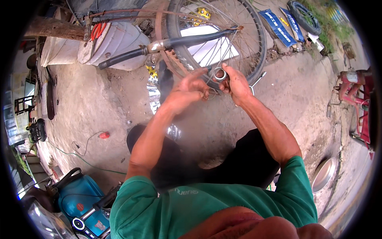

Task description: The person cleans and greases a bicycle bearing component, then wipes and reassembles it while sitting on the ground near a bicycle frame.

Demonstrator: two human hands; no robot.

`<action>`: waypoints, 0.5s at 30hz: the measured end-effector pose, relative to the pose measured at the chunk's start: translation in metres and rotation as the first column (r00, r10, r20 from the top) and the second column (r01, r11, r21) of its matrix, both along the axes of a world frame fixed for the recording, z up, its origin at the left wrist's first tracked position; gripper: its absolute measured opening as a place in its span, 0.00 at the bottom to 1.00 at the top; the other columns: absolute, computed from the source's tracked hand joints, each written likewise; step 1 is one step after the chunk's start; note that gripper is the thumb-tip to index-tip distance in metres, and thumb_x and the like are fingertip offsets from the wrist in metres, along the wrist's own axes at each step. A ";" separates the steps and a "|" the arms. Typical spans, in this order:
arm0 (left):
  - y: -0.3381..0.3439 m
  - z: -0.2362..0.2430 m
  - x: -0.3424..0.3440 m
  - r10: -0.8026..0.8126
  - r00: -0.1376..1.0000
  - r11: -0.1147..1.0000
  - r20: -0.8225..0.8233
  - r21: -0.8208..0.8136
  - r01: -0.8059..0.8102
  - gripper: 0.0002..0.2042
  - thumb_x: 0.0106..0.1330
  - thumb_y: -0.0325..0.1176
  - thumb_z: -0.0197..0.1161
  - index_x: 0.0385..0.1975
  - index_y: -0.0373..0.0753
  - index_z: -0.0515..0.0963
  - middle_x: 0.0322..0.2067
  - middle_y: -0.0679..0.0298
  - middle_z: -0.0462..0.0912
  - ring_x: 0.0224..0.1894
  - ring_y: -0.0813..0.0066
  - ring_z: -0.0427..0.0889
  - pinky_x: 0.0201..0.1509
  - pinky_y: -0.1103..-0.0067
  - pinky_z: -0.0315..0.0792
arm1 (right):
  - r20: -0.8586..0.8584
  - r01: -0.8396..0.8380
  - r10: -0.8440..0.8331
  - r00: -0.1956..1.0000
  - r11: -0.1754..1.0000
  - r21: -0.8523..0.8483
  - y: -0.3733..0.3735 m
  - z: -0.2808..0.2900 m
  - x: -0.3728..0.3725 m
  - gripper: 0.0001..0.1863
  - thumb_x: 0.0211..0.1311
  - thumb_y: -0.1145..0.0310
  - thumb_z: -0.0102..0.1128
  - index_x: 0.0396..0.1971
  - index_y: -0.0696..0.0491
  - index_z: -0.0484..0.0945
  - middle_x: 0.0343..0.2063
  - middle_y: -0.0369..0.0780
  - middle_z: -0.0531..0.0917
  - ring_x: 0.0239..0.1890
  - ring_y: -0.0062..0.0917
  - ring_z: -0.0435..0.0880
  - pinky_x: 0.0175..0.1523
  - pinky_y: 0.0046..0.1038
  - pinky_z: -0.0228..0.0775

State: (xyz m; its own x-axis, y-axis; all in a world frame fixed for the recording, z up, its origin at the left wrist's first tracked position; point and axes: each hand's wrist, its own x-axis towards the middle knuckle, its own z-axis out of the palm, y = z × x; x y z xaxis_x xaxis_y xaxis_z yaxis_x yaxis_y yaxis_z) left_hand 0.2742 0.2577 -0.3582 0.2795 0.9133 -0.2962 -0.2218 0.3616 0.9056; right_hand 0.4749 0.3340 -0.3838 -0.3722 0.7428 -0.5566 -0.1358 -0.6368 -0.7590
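Observation:
A shiny metal ring, shaped like a bearing cup (214,75), is pinched upright between the thumb and fingers of my right hand (238,84). Just left of it, my left hand (187,91) has its index finger stretched toward the cup. A thin beaded ring, resembling a bearing ball cage (214,96), hangs at the left thumb and curled fingers. Both hands are over the near edge of a spoked bicycle wheel (262,47) with a black tyre. Behind the left hand is a black-sleeved bar (179,41) lying across the wheel.
White buckets (129,44) stand at the far left, with red-handled pliers (98,31) on one. A wrench (258,81) lies right of my right hand. Blue packages (277,28) and a loose tyre (304,18) are far right. A metal bowl (324,175) and blue container (81,199) flank me.

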 end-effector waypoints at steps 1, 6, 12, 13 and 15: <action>0.000 -0.001 0.001 0.001 1.000 1.000 -0.015 -0.003 -0.001 0.39 0.53 0.20 0.58 0.70 0.39 0.58 0.35 0.61 0.78 0.41 0.71 0.79 0.50 0.72 0.73 | -0.005 -0.001 0.001 1.000 1.000 0.001 0.000 -0.001 0.000 0.18 0.68 0.50 0.57 0.33 0.52 0.76 0.29 0.38 0.83 0.20 0.16 0.73 0.24 0.20 0.57; -0.001 0.000 0.003 -0.047 0.995 0.999 -0.086 0.015 0.049 0.39 0.52 0.20 0.55 0.71 0.39 0.57 0.35 0.63 0.78 0.41 0.73 0.78 0.52 0.74 0.70 | -0.084 -0.013 0.012 0.996 1.000 -0.011 0.000 0.004 -0.001 0.17 0.67 0.52 0.58 0.33 0.52 0.77 0.29 0.39 0.84 0.21 0.17 0.73 0.25 0.21 0.58; 0.001 -0.002 0.002 -0.086 0.983 0.996 -0.160 0.024 0.091 0.40 0.52 0.19 0.53 0.72 0.40 0.56 0.35 0.63 0.78 0.42 0.74 0.78 0.52 0.74 0.70 | -0.225 -0.037 0.004 0.974 0.989 -0.142 -0.003 0.017 0.001 0.18 0.65 0.49 0.61 0.31 0.50 0.77 0.27 0.38 0.84 0.21 0.18 0.73 0.26 0.21 0.59; 0.001 -0.002 0.002 -0.093 0.979 0.995 -0.183 0.022 0.098 0.40 0.52 0.19 0.53 0.72 0.40 0.56 0.35 0.63 0.78 0.42 0.73 0.78 0.52 0.75 0.70 | -0.229 -0.046 0.008 0.973 0.986 -0.157 -0.003 0.017 0.002 0.19 0.64 0.48 0.61 0.31 0.50 0.77 0.27 0.38 0.84 0.21 0.18 0.73 0.26 0.21 0.59; 0.000 -0.006 0.001 -0.093 0.982 0.994 -0.162 0.043 0.101 0.41 0.52 0.19 0.53 0.72 0.40 0.55 0.35 0.63 0.78 0.42 0.73 0.78 0.52 0.74 0.69 | -0.238 -0.065 0.019 0.971 0.980 -0.189 -0.003 0.017 0.003 0.19 0.64 0.47 0.62 0.31 0.50 0.77 0.27 0.38 0.83 0.21 0.18 0.73 0.26 0.21 0.59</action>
State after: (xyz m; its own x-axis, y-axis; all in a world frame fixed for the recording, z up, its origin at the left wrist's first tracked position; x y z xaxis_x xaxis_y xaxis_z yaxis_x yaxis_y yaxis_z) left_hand 0.2751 0.2577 -0.3638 0.3200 0.8992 -0.2982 -0.0393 0.3271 0.9442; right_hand 0.4775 0.3307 -0.3669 -0.5378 0.6102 -0.5818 -0.2647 -0.7774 -0.5706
